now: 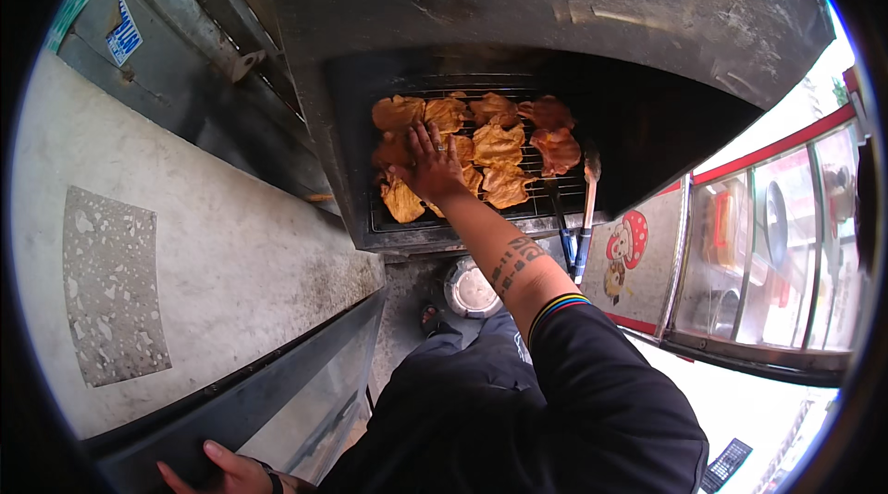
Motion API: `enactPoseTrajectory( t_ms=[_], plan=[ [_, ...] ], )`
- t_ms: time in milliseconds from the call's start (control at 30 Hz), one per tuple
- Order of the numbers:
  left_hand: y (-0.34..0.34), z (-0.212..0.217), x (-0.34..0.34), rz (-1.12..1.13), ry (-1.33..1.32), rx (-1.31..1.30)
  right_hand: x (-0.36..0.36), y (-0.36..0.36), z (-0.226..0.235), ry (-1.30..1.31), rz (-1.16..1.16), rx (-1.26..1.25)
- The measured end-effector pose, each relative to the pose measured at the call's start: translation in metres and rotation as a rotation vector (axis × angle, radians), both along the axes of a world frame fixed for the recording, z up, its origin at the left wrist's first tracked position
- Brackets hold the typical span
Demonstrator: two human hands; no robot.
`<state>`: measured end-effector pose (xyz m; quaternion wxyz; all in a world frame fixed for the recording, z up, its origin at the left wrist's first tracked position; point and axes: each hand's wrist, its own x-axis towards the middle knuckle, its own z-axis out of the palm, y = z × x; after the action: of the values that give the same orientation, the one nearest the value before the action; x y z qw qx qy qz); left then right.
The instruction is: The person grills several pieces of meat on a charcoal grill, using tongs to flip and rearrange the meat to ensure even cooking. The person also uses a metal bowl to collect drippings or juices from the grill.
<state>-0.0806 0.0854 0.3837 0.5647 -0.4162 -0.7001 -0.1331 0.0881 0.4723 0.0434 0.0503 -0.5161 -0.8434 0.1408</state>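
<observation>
"Where did we log the meat?"

"Orange-brown flat pieces of meat, set in rough rows on a wire rack. The right hand lay palm down over the left-hand pieces, fingers lightly spread, nothing grasped; how hard it pressed we could not tell. The darker, redder pieces were to its right."

"And the left hand?"

"Well apart, at the lower rim of our view, beside a dark-framed panel: thumb and finger parted, the rest cut off. Whether it held anything we could not tell."

"Surfaces and room?"

"Rack inside a black grill; two blue-handled tools leaning at its front edge, right of the meat. Left, we listed a pale counter with a speckled patch; right, a red-trimmed glass cabinet; below, a round pale-topped container."

"Edges?"

"We recorded the hood's rim above the rack, the front lip under the forearm, a side wall close on the left, and a dark recess opening right of the tools."
</observation>
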Motion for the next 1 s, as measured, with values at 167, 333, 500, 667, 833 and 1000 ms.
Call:
enactPoseTrajectory(
  t_ms=[167,333,500,667,833,1000],
  plan=[
    [0.002,-0.003,0.002,-0.023,-0.030,0.029,0.000,0.007,0.006,-0.006,0.018,-0.055],
    [0.002,-0.003,0.000,-0.043,-0.033,0.030,-0.001,0.009,0.006,-0.032,0.022,-0.049],
    [0.004,-0.003,0.001,-0.047,-0.039,0.032,-0.004,0.014,0.007,-0.063,0.035,-0.049],
    [0.004,-0.003,0.001,-0.031,-0.029,0.027,0.009,0.053,0.016,-0.082,-0.128,-0.065],
    [0.005,-0.004,0.002,-0.019,-0.029,0.027,0.041,0.094,0.012,-0.060,-0.244,-0.072],
    [0.001,-0.003,-0.003,-0.048,0.000,0.021,0.046,0.113,-0.007,-0.084,-0.284,-0.032]
  ],
)
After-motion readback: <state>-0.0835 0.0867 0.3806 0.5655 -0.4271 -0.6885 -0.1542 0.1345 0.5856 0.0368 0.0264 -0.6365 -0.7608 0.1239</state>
